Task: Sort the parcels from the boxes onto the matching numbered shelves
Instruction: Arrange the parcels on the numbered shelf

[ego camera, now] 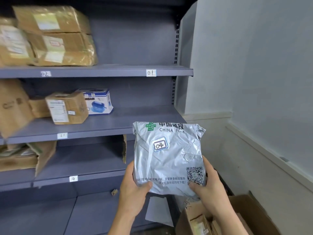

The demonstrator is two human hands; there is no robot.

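I hold a silver China Post mailer bag (pixel 169 156) upright in front of the shelves, its sticker reading 04 (pixel 159 144). My left hand (pixel 133 185) grips its lower left corner and my right hand (pixel 207 185) grips its lower right corner near the QR code. The grey shelf unit (pixel 101 72) carries number tags: 01 (pixel 151 72), 02 (pixel 45 73), 11 (pixel 62 135) and 14 (pixel 73 178). No tag reading 04 shows in this view.
Brown taped parcels (pixel 55 36) are stacked above tag 02. A small carton (pixel 66 107) and a blue-and-white shredder box (pixel 99 100) sit above tag 11. An open cardboard box (pixel 220 217) with parcels stands at lower right by the wall. A grey sheet (pixel 158 211) lies below the mailer.
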